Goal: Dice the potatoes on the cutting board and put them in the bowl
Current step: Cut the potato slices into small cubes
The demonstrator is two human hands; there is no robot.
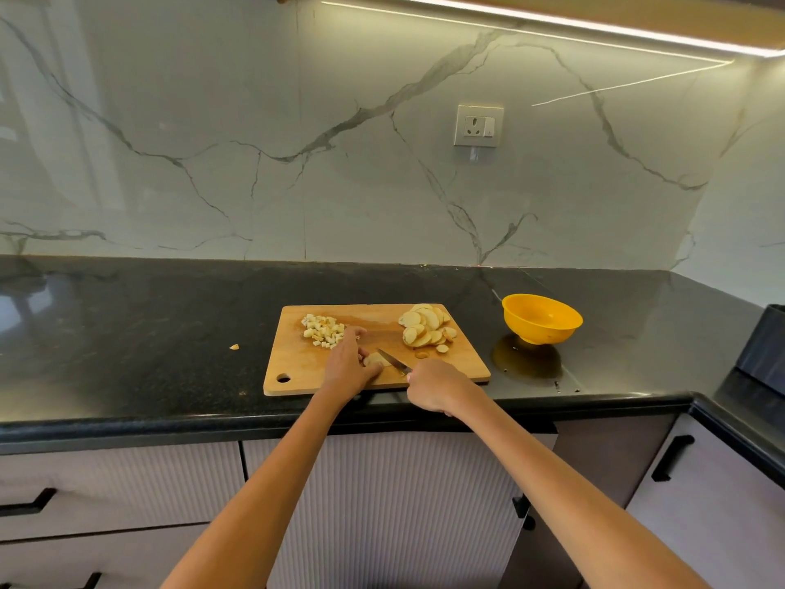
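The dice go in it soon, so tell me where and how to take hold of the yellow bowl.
Pinch the rim of the yellow bowl on its near-left side, nearest the cutting board. It stands upright and open on the counter, walls flaring from a narrow base, so the thin lip is probably the surest hold.

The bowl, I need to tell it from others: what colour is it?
The bowl is plain yellow, seen in the head view.

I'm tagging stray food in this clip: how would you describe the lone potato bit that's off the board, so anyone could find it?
Start at the black stone countertop, then the rectangular wooden cutting board. Just left of the board's left edge lies one small pale potato scrap on the bare counter. Unlike the heap of diced potato cubes, it lies alone, off the wood.
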